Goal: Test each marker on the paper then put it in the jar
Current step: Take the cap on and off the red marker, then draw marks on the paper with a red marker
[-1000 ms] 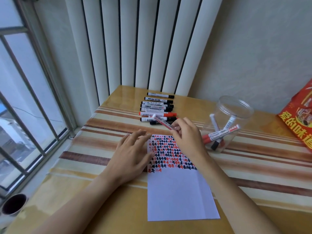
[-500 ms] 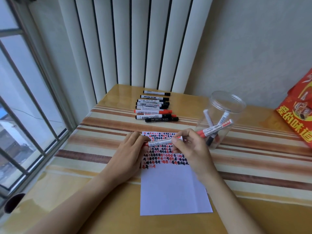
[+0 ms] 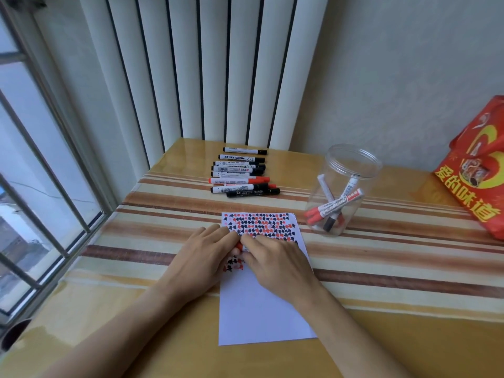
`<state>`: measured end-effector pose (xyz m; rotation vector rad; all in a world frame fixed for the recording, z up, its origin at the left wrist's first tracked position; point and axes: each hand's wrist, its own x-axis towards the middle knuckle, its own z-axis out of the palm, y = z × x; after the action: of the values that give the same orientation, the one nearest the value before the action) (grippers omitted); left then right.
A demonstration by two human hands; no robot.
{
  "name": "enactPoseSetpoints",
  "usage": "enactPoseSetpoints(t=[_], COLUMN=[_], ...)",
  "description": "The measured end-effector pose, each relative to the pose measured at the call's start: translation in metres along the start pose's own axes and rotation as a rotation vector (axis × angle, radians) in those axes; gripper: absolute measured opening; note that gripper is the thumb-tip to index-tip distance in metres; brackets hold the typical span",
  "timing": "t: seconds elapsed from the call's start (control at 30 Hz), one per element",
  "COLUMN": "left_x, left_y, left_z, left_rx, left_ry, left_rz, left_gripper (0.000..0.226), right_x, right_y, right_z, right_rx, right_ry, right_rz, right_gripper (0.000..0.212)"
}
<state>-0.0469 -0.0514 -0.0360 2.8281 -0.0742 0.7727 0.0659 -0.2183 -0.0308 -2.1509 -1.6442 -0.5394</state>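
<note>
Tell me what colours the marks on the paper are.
Red and black, in rows across the top of the paper; the head view shows it.

table (image 3: 395,274) w/ brown-cream stripes | red bag (image 3: 476,170) far right, yellow print on it | white vertical blinds (image 3: 207,69) at the back | barred window (image 3: 35,165) on the left | dark cup (image 3: 15,332) low left, cut off by the frame

A red marker (image 3: 239,246) lies mostly hidden over the scribble-covered paper (image 3: 261,309); the clear jar (image 3: 343,186) stands upright, markers inside.
</note>
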Motion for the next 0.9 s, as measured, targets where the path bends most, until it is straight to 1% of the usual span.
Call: enactPoseSetpoints(t=[0.1,0.2,0.33,0.47,0.53,0.6,0.67,0.7,0.77,0.83,0.9], left_x=[0.000,-0.001,-0.002,-0.001,0.000,0.001,0.001,0.001,0.001,0.002,0.003], left_y=[0.001,0.000,0.001,-0.002,-0.003,-0.007,-0.012,-0.014,-0.016,-0.016,-0.016], left_z=[0.000,0.000,-0.001,0.001,0.003,0.006,0.007,0.008,0.012,0.015,0.015], left_rx=[0.013,0.025,0.014,0.003,-0.043,-0.128,-0.182,-0.202,-0.199,-0.167,-0.150], left_ry=[0.004,-0.004,-0.006,-0.002,-0.016,-0.014,0.000,0.001,-0.004,-0.002,-0.002], left_rz=[0.005,0.011,0.025,0.008,-0.009,-0.091,-0.209,-0.231,-0.206,-0.183,-0.181], left_gripper=[0.031,0.026,0.021,0.037,0.038,0.036,0.045,0.044,0.034,0.023,0.023], right_x=[-0.001,-0.001,-0.003,-0.003,-0.003,-0.002,-0.002,-0.002,-0.003,-0.004,-0.003], right_y=[-0.002,0.000,0.001,0.005,0.007,0.011,0.019,0.024,0.030,0.030,0.028], right_z=[-0.001,-0.003,0.000,-0.001,0.000,0.000,0.000,0.001,0.001,0.001,0.000], right_rx=[0.019,0.055,0.066,0.033,-0.026,-0.093,-0.144,-0.151,-0.156,-0.109,-0.053], right_ry=[0.010,-0.012,-0.059,-0.084,-0.070,-0.052,-0.021,-0.011,-0.018,-0.068,-0.077], right_rz=[-0.014,0.003,0.002,0.021,0.027,0.082,0.180,0.228,0.292,0.345,0.369], right_gripper=[0.018,0.025,0.018,0.020,0.021,0.022,0.021,0.020,0.019,0.022,0.025])
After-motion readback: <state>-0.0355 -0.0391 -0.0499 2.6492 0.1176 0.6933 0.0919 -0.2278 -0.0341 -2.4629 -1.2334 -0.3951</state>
